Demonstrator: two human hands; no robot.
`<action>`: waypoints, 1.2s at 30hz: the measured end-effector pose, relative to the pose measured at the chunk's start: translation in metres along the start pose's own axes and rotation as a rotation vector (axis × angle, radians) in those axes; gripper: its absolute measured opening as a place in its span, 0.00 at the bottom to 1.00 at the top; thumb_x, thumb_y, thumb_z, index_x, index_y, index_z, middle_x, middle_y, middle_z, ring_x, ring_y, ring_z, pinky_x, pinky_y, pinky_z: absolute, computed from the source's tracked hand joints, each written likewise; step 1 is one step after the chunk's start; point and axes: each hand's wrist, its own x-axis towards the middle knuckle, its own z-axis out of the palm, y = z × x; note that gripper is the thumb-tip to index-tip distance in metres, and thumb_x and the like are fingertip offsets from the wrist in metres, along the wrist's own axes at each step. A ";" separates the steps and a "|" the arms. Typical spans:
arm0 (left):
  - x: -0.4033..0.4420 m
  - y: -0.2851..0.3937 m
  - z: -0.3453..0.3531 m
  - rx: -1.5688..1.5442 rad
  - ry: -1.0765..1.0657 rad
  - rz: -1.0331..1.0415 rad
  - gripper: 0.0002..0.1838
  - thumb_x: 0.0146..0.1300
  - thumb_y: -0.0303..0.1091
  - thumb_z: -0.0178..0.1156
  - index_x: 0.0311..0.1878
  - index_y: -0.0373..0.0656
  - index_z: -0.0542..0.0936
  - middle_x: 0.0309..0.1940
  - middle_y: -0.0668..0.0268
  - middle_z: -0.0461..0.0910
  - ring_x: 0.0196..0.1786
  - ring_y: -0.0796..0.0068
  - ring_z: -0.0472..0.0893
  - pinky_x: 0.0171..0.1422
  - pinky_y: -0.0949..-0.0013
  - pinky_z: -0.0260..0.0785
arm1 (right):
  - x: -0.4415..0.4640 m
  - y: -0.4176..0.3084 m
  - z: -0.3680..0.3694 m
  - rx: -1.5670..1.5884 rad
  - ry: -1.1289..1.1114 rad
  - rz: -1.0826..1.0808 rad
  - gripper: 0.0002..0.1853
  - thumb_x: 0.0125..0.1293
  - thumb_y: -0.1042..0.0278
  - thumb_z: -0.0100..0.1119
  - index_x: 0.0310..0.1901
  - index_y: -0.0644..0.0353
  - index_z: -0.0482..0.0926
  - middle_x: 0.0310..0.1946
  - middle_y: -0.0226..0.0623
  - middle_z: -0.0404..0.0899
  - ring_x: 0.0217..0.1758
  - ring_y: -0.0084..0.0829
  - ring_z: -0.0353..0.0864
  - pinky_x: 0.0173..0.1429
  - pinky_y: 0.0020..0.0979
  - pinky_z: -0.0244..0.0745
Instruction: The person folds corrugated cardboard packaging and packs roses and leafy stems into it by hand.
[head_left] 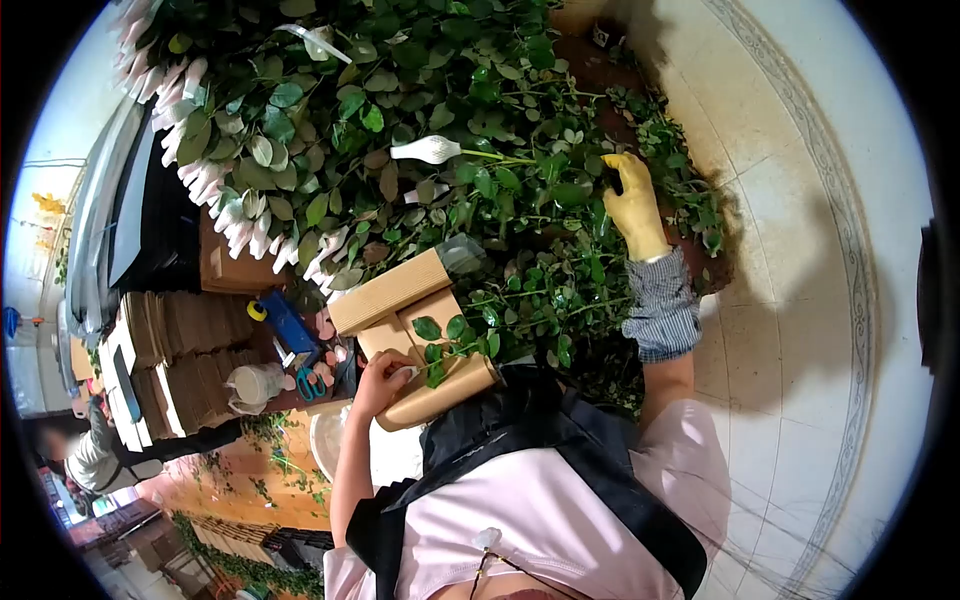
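Note:
My left hand (380, 385), bare, is closed at the edge of the brown corrugated cardboard (450, 385). Its fingertips pinch a leafy stem (437, 352) at a small whitish end, which they mostly hide. My right hand (632, 205), in a yellow glove, is over the stems at the right side of the leafy pile (520, 90). Its thumb and fingers are curved but apart, with nothing visible between them. Left of this glove, a flower in a white net sleeve (427, 150) lies on the leaves, its green stem pointing toward the glove.
Pale wrapped flower heads (240, 225) line the pile's left edge. Stacked cardboard (185, 325), a blue tool (288, 325), blue-handled scissors (310, 383) and a clear tub (255, 385) are at the left. Another person (90, 460) is at the far left. Tiled floor (770, 340) extends along the right.

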 end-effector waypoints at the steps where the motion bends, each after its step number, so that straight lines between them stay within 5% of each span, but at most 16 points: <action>1: 0.000 -0.001 0.000 -0.024 0.009 0.005 0.10 0.62 0.26 0.67 0.47 0.38 0.83 0.42 0.62 0.76 0.42 0.69 0.78 0.50 0.67 0.72 | -0.005 -0.019 -0.007 -0.004 -0.022 -0.022 0.25 0.50 0.89 0.63 0.52 0.63 0.78 0.50 0.46 0.78 0.55 0.49 0.77 0.64 0.40 0.73; 9: 0.000 -0.009 0.002 -0.004 0.050 0.070 0.10 0.63 0.29 0.68 0.46 0.37 0.83 0.42 0.60 0.78 0.43 0.67 0.79 0.49 0.66 0.72 | -0.015 -0.070 -0.059 -0.090 0.027 -0.133 0.29 0.47 0.89 0.57 0.55 0.59 0.79 0.55 0.45 0.79 0.63 0.46 0.75 0.70 0.42 0.68; 13: 0.000 0.000 0.002 0.007 0.067 0.068 0.10 0.63 0.29 0.68 0.45 0.36 0.83 0.41 0.59 0.79 0.43 0.66 0.81 0.49 0.66 0.74 | -0.010 -0.108 -0.106 0.244 -0.175 0.284 0.30 0.57 0.94 0.49 0.61 0.61 0.75 0.55 0.37 0.78 0.58 0.31 0.77 0.62 0.28 0.72; 18: -0.002 0.002 0.002 0.010 0.067 0.056 0.09 0.64 0.30 0.67 0.45 0.36 0.84 0.41 0.60 0.79 0.43 0.67 0.80 0.49 0.67 0.73 | -0.005 -0.160 -0.109 0.679 -0.258 0.480 0.30 0.58 0.97 0.49 0.61 0.62 0.74 0.54 0.34 0.79 0.46 0.22 0.79 0.49 0.22 0.75; 20: -0.002 0.001 0.001 0.034 0.075 0.088 0.10 0.63 0.29 0.69 0.46 0.37 0.84 0.41 0.58 0.80 0.40 0.64 0.82 0.48 0.66 0.75 | -0.003 -0.151 -0.105 0.427 -0.440 0.090 0.28 0.59 0.95 0.51 0.61 0.62 0.74 0.53 0.33 0.80 0.45 0.22 0.80 0.48 0.22 0.75; 21: -0.002 0.003 0.000 0.024 0.089 0.081 0.10 0.63 0.29 0.69 0.46 0.37 0.84 0.41 0.58 0.80 0.40 0.64 0.82 0.48 0.66 0.75 | -0.005 -0.133 -0.096 0.428 -0.455 0.080 0.28 0.59 0.95 0.51 0.61 0.62 0.74 0.53 0.33 0.80 0.45 0.22 0.80 0.48 0.22 0.75; 23: -0.004 0.007 0.002 -0.060 0.079 -0.016 0.10 0.62 0.29 0.68 0.46 0.38 0.83 0.37 0.59 0.79 0.39 0.64 0.82 0.48 0.65 0.75 | -0.009 -0.114 -0.069 0.719 -0.765 0.440 0.28 0.58 0.92 0.53 0.61 0.62 0.74 0.51 0.33 0.81 0.46 0.23 0.80 0.49 0.23 0.76; 24: 0.009 -0.050 0.017 0.053 0.238 0.395 0.11 0.59 0.29 0.68 0.44 0.38 0.82 0.34 0.59 0.79 0.39 0.65 0.82 0.47 0.64 0.75 | -0.012 -0.122 -0.056 0.730 -0.857 0.577 0.28 0.58 0.91 0.55 0.61 0.62 0.74 0.51 0.33 0.81 0.47 0.24 0.80 0.50 0.24 0.76; 26: 0.008 -0.042 0.004 -0.058 0.024 0.205 0.14 0.57 0.31 0.67 0.45 0.37 0.81 0.40 0.55 0.81 0.45 0.62 0.81 0.51 0.63 0.73 | -0.046 -0.160 -0.005 0.530 -0.744 0.573 0.27 0.57 0.89 0.57 0.60 0.62 0.75 0.51 0.35 0.81 0.50 0.29 0.80 0.55 0.29 0.76; 27: 0.009 -0.059 0.004 -0.053 -0.036 0.178 0.15 0.59 0.32 0.66 0.49 0.36 0.81 0.47 0.53 0.82 0.53 0.63 0.81 0.56 0.64 0.73 | -0.067 -0.143 0.022 0.452 -0.693 0.426 0.26 0.56 0.88 0.57 0.58 0.62 0.76 0.50 0.38 0.81 0.52 0.34 0.80 0.57 0.31 0.76; 29: 0.004 -0.049 0.003 0.025 0.042 0.265 0.15 0.60 0.31 0.65 0.49 0.36 0.81 0.46 0.54 0.82 0.52 0.59 0.81 0.57 0.63 0.73 | -0.104 -0.107 0.069 0.177 -0.590 0.027 0.25 0.53 0.87 0.58 0.55 0.62 0.78 0.50 0.43 0.81 0.56 0.44 0.79 0.62 0.36 0.74; 30: -0.003 -0.039 0.001 -0.052 0.048 0.118 0.17 0.58 0.33 0.68 0.50 0.36 0.81 0.47 0.53 0.82 0.53 0.59 0.81 0.59 0.63 0.72 | -0.118 -0.095 0.079 0.079 -0.579 -0.071 0.24 0.49 0.86 0.60 0.51 0.61 0.80 0.51 0.48 0.81 0.57 0.51 0.78 0.63 0.41 0.73; 31: -0.002 -0.046 0.002 0.054 0.035 0.098 0.22 0.59 0.34 0.70 0.56 0.38 0.79 0.49 0.54 0.82 0.55 0.60 0.80 0.61 0.64 0.71 | -0.126 -0.087 0.086 0.023 -0.617 -0.125 0.24 0.47 0.85 0.62 0.50 0.61 0.81 0.50 0.47 0.82 0.55 0.52 0.79 0.63 0.44 0.74; 33: -0.014 -0.004 -0.007 -0.262 0.077 0.147 0.29 0.59 0.36 0.72 0.62 0.38 0.74 0.51 0.60 0.81 0.55 0.66 0.80 0.62 0.65 0.71 | -0.137 -0.081 0.087 -0.009 -0.586 -0.141 0.21 0.47 0.84 0.64 0.47 0.61 0.83 0.45 0.45 0.84 0.51 0.50 0.81 0.63 0.45 0.75; 36: -0.018 -0.010 -0.013 -0.678 -0.012 -0.019 0.25 0.67 0.36 0.69 0.63 0.35 0.76 0.52 0.66 0.83 0.50 0.78 0.80 0.58 0.67 0.73 | -0.136 -0.088 0.071 -0.213 -0.680 -0.279 0.21 0.46 0.84 0.65 0.45 0.60 0.84 0.41 0.43 0.85 0.49 0.49 0.82 0.62 0.44 0.76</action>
